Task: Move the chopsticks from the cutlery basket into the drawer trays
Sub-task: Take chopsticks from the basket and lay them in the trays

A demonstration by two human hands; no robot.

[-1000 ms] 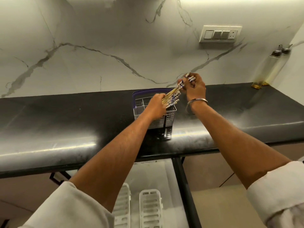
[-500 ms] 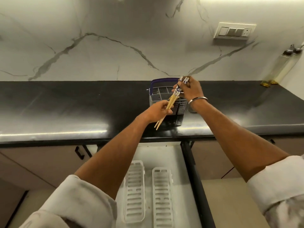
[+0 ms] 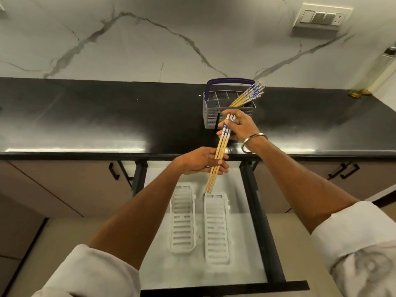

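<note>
Both of my hands hold a small bundle of wooden chopsticks (image 3: 221,146) with blue-and-white tops. My right hand (image 3: 240,127) grips the patterned top end, and my left hand (image 3: 202,160) pinches the shafts lower down. The tips hang just above the far end of the right white slotted tray (image 3: 216,228) in the open drawer (image 3: 255,211). A second white tray (image 3: 182,219) lies to its left. The grey cutlery basket (image 3: 211,112) with a purple handle stands on the black counter, with several more chopsticks (image 3: 248,96) leaning out of it to the right.
The black countertop (image 3: 85,121) runs the full width, backed by a white marble wall. A switch plate (image 3: 321,17) is on the wall at upper right, and an oil bottle (image 3: 383,69) stands at the far right. Closed cabinet doors with black handles (image 3: 113,171) flank the drawer.
My hands have drawn a few chopsticks out of the basket and brought them down toward me, over the drawer trays. The view has tilted down, showing more of the drawer.
</note>
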